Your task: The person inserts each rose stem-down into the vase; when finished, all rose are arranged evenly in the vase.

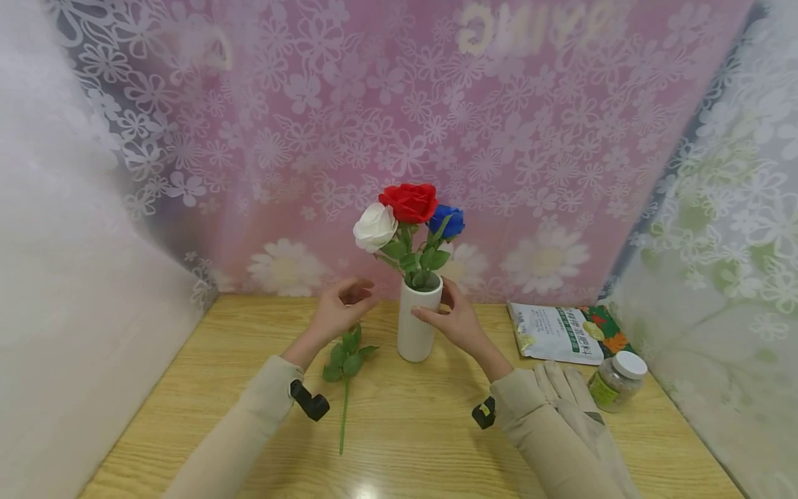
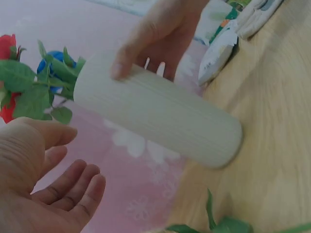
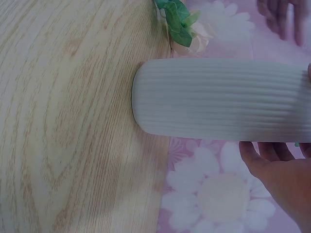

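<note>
A white ribbed vase [image 1: 413, 329] stands upright on the table, holding a red rose [image 1: 409, 202], a white rose [image 1: 375, 227] and a blue rose [image 1: 447, 220]. My right hand [image 1: 460, 323] grips its upper part, thumb in front and fingers behind. To the left of the vase and apart from it, my left hand [image 1: 339, 310] hovers with loosely bent fingers and nothing in them. Below that hand lies another rose, its green leaves [image 1: 345, 360] and stem showing. Its pale bloom [image 3: 199, 39] appears in the right wrist view but is hidden in the head view.
On the right of the wooden table [image 1: 399, 430] lie a white and green printed packet [image 1: 555, 334] and pale gloves [image 1: 572, 395], partly under my right sleeve. Beside them stands a jar [image 1: 614, 384] with a white lid. A pink flowered curtain [image 1: 386, 111] hangs behind.
</note>
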Tool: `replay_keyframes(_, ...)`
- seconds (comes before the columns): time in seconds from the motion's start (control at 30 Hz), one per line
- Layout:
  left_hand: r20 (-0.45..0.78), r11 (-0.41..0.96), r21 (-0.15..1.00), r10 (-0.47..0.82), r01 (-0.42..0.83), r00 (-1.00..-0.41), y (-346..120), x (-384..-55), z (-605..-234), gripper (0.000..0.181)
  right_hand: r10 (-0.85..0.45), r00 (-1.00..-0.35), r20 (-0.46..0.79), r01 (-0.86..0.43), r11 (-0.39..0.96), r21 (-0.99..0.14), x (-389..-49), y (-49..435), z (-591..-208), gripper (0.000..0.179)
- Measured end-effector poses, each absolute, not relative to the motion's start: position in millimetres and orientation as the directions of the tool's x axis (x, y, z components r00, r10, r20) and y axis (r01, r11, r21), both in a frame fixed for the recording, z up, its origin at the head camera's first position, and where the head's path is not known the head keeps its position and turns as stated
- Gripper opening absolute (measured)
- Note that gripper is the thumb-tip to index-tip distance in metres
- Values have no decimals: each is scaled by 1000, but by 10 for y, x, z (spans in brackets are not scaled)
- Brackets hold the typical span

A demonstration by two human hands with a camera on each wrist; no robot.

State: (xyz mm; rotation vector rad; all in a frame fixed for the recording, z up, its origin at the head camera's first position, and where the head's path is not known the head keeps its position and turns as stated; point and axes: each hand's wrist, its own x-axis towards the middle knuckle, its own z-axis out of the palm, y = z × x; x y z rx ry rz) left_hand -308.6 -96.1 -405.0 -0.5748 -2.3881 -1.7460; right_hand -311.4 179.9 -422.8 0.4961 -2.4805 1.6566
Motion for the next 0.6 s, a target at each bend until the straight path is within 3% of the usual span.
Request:
replay_keyframes(0.23, 157, 329, 920, 190, 214, -969, -1205, -3034, -4322, 40, -205, -941, 269, -327, 341, -881, -3113, 1799, -4226, 86)
replay_keyframes(0.6, 14, 485, 871, 133, 78, -991, -1326, -2923, -4615, 43, -196, -940, 280, -335, 361, -870, -3116, 1801, -4223, 83)
